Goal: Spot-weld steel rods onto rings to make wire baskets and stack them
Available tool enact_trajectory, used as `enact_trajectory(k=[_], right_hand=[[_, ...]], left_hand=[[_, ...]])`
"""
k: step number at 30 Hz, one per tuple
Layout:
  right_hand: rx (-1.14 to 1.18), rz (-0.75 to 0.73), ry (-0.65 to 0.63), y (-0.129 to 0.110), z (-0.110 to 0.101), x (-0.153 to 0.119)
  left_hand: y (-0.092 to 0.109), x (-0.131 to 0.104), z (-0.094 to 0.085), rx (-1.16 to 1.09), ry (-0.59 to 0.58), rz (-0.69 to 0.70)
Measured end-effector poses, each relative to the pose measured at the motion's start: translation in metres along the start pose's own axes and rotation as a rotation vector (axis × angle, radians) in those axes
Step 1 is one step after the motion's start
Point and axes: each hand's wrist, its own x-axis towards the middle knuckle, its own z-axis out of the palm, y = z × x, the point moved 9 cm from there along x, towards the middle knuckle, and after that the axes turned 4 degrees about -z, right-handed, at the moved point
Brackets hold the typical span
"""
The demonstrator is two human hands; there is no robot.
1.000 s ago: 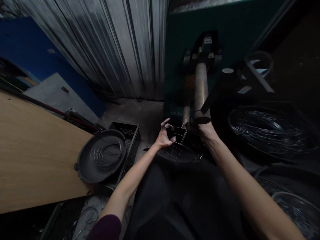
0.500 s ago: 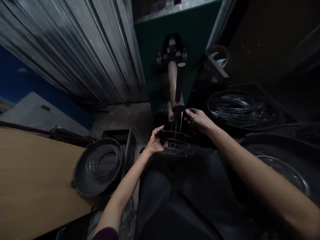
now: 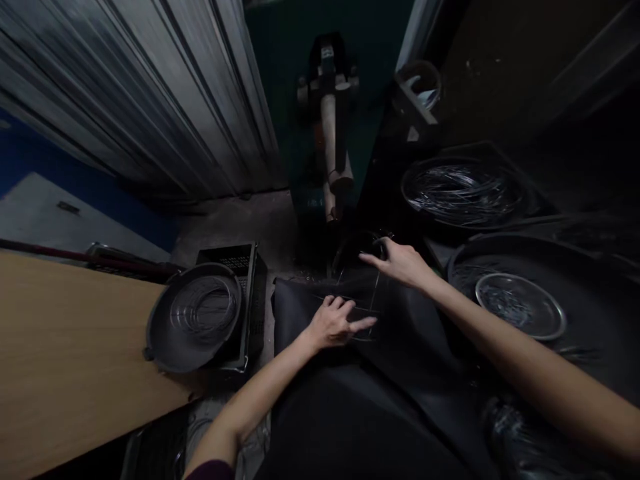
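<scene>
A thin wire frame (image 3: 373, 308), with a few rods and curved rings, lies tilted against the dark apron (image 3: 320, 407) over my lap; much of it is lost in shadow. My left hand (image 3: 334, 325) is on its near side, fingers bent over the wires and thumb stretched to the right. At the far rim, my right hand (image 3: 400, 261) grips the frame, with one finger pointing left. Just beyond the hands is the machine's pair of horizontal arms (image 3: 334, 147), one above the other, mounted on a dark green body (image 3: 273, 73).
To the left, a round black tray (image 3: 167, 340) of wire rings rests on a black crate (image 3: 256, 300). On the right stand a basin of loose wires (image 3: 463, 193) and a wide black basin (image 3: 595, 293) holding a clear dish (image 3: 563, 320). A wooden board (image 3: 75, 360) borders the left side.
The wire frame has come away from the machine's arms, toward my lap. My left hand has moved nearer and right, onto the wires. The view has shifted slightly.
</scene>
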Motion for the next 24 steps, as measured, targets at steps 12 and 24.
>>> enact_trajectory(k=[12, 24], right_hand=[[-0.045, -0.165, 0.064, 0.056, 0.018, -0.014], [0.284, -0.190, 0.020, 0.005, 0.073, 0.083]], left_hand=[[-0.017, -0.016, -0.097, -0.426, 0.376, -0.421], [-0.023, 0.031, -0.038, -1.929, 0.149, -0.711]])
